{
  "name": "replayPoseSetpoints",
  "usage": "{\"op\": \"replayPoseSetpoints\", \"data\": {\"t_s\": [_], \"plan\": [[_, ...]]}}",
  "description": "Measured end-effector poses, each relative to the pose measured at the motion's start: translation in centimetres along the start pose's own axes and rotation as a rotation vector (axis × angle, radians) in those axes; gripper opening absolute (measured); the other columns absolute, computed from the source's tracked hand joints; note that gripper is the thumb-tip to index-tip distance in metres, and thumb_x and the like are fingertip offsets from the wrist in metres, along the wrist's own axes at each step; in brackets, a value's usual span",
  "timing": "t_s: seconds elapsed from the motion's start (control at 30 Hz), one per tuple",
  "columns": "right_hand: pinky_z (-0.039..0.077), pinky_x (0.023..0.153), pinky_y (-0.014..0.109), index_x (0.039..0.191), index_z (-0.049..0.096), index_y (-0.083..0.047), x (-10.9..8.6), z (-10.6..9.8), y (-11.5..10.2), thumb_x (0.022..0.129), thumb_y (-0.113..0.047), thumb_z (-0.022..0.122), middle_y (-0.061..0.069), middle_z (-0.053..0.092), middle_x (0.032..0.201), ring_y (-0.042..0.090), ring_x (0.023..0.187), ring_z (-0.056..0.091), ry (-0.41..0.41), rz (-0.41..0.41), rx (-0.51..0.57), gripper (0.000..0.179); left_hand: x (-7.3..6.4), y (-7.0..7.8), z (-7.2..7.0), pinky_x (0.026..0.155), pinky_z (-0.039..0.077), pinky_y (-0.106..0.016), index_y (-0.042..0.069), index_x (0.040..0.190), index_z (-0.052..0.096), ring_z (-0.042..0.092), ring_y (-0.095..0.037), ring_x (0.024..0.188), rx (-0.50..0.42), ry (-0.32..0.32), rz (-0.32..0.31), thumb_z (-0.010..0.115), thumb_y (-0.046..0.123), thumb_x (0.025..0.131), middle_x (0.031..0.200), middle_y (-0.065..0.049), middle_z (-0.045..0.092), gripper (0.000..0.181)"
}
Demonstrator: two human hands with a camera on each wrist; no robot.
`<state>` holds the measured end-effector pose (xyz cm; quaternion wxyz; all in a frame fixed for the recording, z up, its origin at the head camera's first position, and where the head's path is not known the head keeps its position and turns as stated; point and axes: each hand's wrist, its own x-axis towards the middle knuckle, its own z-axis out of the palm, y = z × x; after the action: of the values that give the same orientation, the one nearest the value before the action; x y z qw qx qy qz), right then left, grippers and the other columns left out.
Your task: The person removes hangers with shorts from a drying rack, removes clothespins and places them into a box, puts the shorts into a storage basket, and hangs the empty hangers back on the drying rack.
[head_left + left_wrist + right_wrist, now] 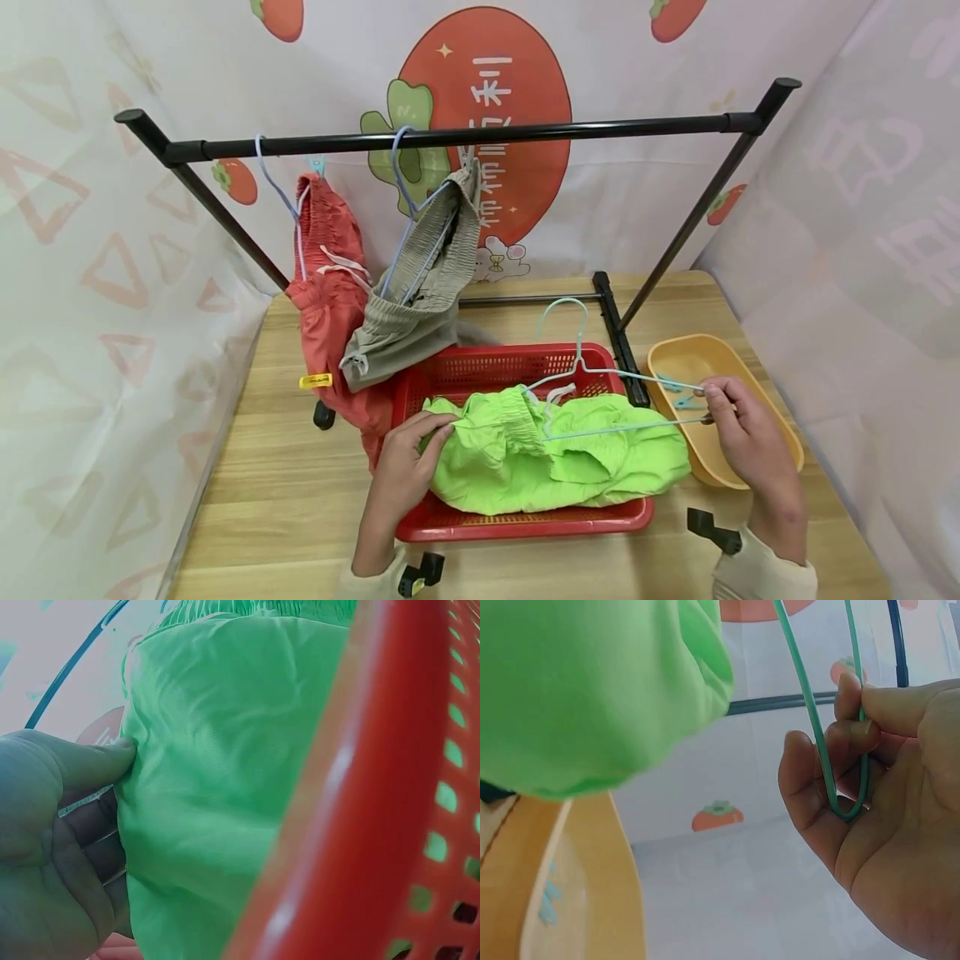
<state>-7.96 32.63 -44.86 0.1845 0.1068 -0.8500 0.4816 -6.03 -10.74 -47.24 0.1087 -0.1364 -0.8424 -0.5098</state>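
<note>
Lime green shorts (517, 467) with a gathered elastic waistband and white drawstring lie over the red basket (525, 532). My left hand (412, 454) pinches the shorts' fabric at their left side between thumb and fingers; in the left wrist view the thumb presses on the green cloth (217, 765). A mint green wire hanger (630, 372) has its left end inside the waistband, hook upward. Its right end is held by my right hand (750, 429), and in the right wrist view the fingers curl round the hanger's bent corner (847, 814).
A black rack (525, 132) spans the table behind the basket. Red shorts (322, 325) and grey-beige shorts (420, 325) hang from it on bluish hangers, with clips. At the right, a yellow-orange tray (720, 475) holds light blue clips (686, 402), partly beneath my right hand.
</note>
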Motion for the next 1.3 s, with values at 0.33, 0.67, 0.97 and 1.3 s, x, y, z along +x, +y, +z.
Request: {"op": "replayPoseSetpoints", "data": {"t_s": [0.33, 0.67, 0.97, 1.3], "plan": [[0.04, 0.059, 0.017, 0.101, 0.06, 0.01, -0.4, -1.4, 0.1, 0.103, 0.01, 0.049, -0.002, 0.051, 0.085, 0.009, 0.069, 0.047, 0.05, 0.054, -0.051, 0.011, -0.3, -0.2, -0.4, 0.069, 0.054, -0.027, 0.008, 0.109, 0.078, 0.065, -0.01, 0.085, 0.042, 0.04, -0.011, 0.07, -0.002, 0.096, 0.101, 0.007, 0.071, 0.018], [0.036, 0.053, 0.022, 0.102, 0.061, 0.009, -0.9, -2.7, -0.2, 0.105, 0.005, 0.05, 0.002, 0.048, 0.072, 0.008, 0.063, 0.044, 0.097, 0.086, -0.096, 0.012, -0.4, -0.6, -0.7, 0.07, 0.054, -0.028, 0.006, 0.109, 0.077, 0.063, -0.01, 0.083, 0.068, 0.057, -0.024, 0.07, -0.001, 0.097, 0.098, 0.005, 0.071, 0.016], [0.041, 0.063, 0.011, 0.104, 0.061, 0.01, -1.3, -3.7, -0.3, 0.106, 0.0, 0.051, -0.009, 0.054, 0.081, 0.005, 0.066, 0.049, 0.148, 0.142, -0.134, 0.014, -0.5, -0.6, -0.7, 0.065, 0.05, -0.028, 0.006, 0.106, 0.077, 0.056, -0.01, 0.074, 0.077, 0.07, -0.04, 0.07, -0.001, 0.096, 0.089, 0.006, 0.068, 0.014], [0.043, 0.067, 0.008, 0.103, 0.062, 0.014, -1.5, -3.8, -0.7, 0.106, 0.002, 0.05, -0.014, 0.059, 0.091, 0.004, 0.068, 0.05, 0.281, 0.178, -0.126, 0.017, -0.6, -0.5, -1.0, 0.072, 0.054, -0.028, 0.009, 0.106, 0.077, 0.063, -0.01, 0.084, 0.09, 0.093, -0.071, 0.07, 0.002, 0.097, 0.096, 0.006, 0.071, 0.014]]}}
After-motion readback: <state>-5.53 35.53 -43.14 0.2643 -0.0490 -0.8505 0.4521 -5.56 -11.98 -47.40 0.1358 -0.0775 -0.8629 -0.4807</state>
